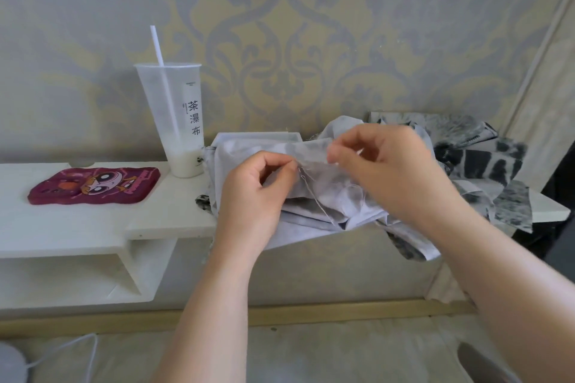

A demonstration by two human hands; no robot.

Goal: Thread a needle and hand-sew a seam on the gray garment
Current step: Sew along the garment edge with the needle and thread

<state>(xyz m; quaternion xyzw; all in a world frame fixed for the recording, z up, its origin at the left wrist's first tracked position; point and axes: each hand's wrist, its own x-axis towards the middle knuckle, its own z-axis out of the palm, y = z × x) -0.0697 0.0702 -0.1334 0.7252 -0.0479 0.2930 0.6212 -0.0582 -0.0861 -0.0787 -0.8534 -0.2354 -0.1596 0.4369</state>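
Observation:
The gray garment (323, 196) lies bunched on the white shelf (93, 221), its top edge lifted between both hands. My left hand (255, 193) pinches the fabric edge at its thumb and forefinger. My right hand (389, 165) pinches the same edge a little to the right, fingers curled. A thin pale thread (314, 199) runs down from between the hands across the cloth. The needle itself is too small to make out.
A tall plastic cup (177, 121) with a straw and a little milky drink stands left of the garment. A maroon cartoon phone case (93, 185) lies further left. Black-and-white patterned cloth (485, 165) is heaped at right. The wall is close behind.

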